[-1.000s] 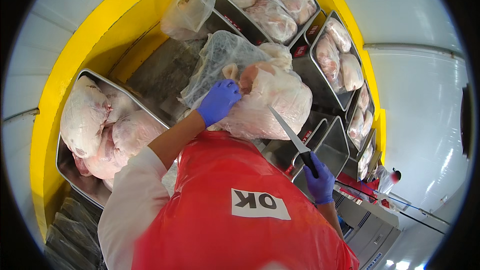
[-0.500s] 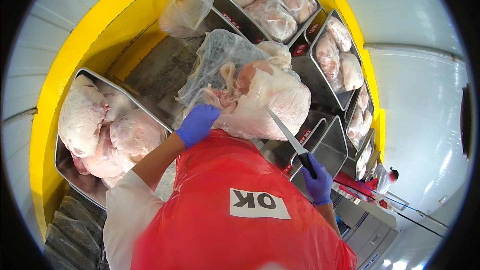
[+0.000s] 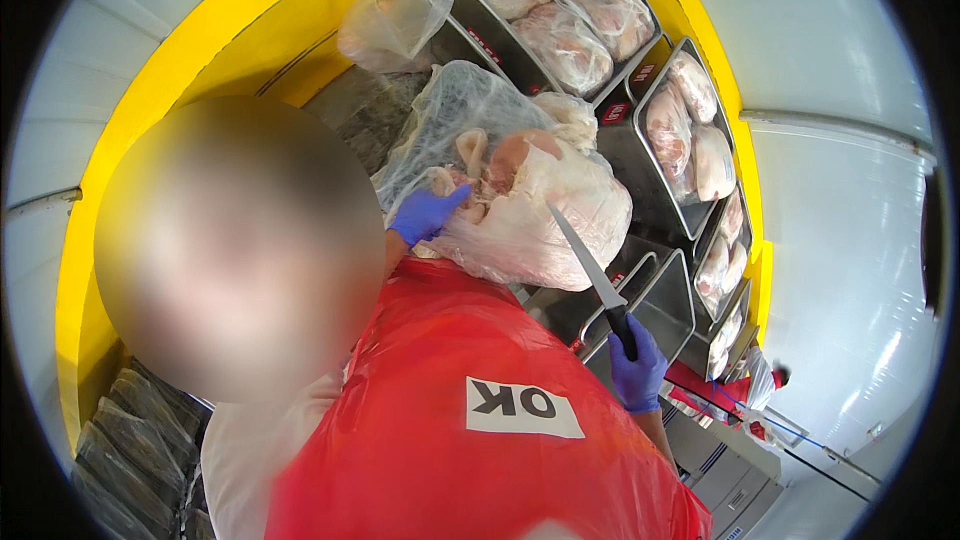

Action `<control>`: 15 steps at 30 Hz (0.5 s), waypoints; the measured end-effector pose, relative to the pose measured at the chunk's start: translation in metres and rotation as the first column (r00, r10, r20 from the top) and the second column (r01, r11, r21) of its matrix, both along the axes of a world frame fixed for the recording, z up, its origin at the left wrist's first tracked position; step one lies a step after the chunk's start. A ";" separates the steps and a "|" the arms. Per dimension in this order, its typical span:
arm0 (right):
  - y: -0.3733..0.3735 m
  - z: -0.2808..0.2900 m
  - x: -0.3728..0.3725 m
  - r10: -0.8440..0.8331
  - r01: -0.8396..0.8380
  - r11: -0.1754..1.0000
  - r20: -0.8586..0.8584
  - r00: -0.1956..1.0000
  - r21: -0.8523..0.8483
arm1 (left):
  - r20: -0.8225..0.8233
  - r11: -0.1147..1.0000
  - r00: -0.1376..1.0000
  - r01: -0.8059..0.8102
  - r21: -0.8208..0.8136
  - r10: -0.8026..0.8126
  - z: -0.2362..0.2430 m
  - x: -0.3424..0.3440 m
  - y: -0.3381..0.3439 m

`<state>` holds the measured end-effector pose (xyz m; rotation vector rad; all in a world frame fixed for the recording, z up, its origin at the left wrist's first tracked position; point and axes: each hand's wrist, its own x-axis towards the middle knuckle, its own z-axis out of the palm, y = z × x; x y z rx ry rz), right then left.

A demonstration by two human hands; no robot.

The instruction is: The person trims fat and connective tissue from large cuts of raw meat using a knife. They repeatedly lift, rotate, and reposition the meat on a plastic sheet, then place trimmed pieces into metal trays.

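A large piece of raw meat [image 3: 575, 205] with pale fat and a pink cut face lies before me on an opened clear plastic bag [image 3: 455, 100]. My left hand [image 3: 428, 216], in a blue glove, has its fingers closed at the meat's left edge, by the loose pink flaps. In my right hand [image 3: 637, 365], gloved alike, is the black handle of a knife [image 3: 590, 265]. Its long blade points up and left, with the tip over the pale side of the meat; whether it touches cannot be told.
Metal bins of bagged meat [image 3: 565, 45] stand at the far side, with more bins [image 3: 690, 130] down the right. A metal bin [image 3: 672, 285] sits right of the meat. A blurred patch covers the left. Dark plastic-covered stacks [image 3: 135, 450] are at lower left. Another person [image 3: 765, 380] is far right.
My left hand has moved from the meat's near left edge up and onto its pink flaps. The knife stays in my right hand, over the meat. The view has shifted slightly.
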<state>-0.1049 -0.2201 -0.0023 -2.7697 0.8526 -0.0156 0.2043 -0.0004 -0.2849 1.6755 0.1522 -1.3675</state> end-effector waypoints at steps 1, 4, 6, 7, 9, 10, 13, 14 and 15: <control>0.000 -0.002 0.001 -0.013 0.012 1.000 0.030 0.999 0.005 | 0.024 0.999 1.000 0.005 -0.045 -0.004 0.000 -0.002 -0.006; 0.002 0.004 0.017 -0.032 0.034 0.999 -0.067 0.997 0.030 | 0.031 0.985 0.999 -0.014 -0.170 0.019 0.002 0.002 -0.005; 0.002 -0.003 0.017 0.011 -0.009 0.999 -0.043 0.999 0.046 | 0.060 0.970 0.997 -0.028 -0.241 0.044 0.002 0.002 0.000; 0.002 -0.007 0.017 0.032 -0.030 0.998 -0.031 0.999 0.054 | 0.098 0.962 0.994 -0.028 -0.272 0.056 0.001 -0.001 0.005; 0.003 -0.012 0.018 0.067 -0.065 0.998 -0.064 0.996 0.023 | 0.323 0.968 0.945 0.037 -0.247 0.046 0.000 -0.013 0.015; 0.003 -0.014 0.017 0.079 -0.079 0.997 -0.080 0.994 0.001 | 0.494 0.978 0.869 0.094 -0.185 0.010 0.003 -0.028 0.019; 0.001 -0.019 0.005 0.038 -0.037 0.999 -0.076 0.996 0.012 | 0.358 0.980 0.927 -0.047 -0.193 0.115 0.007 -0.051 0.043; 0.002 -0.017 0.000 0.004 -0.003 1.000 -0.107 0.994 0.015 | 0.193 0.968 0.964 -0.146 -0.203 0.186 0.005 -0.055 0.057; 0.003 -0.014 -0.003 -0.020 0.024 0.999 -0.134 0.991 0.023 | 0.168 0.976 0.974 -0.119 -0.184 0.150 -0.012 -0.064 0.072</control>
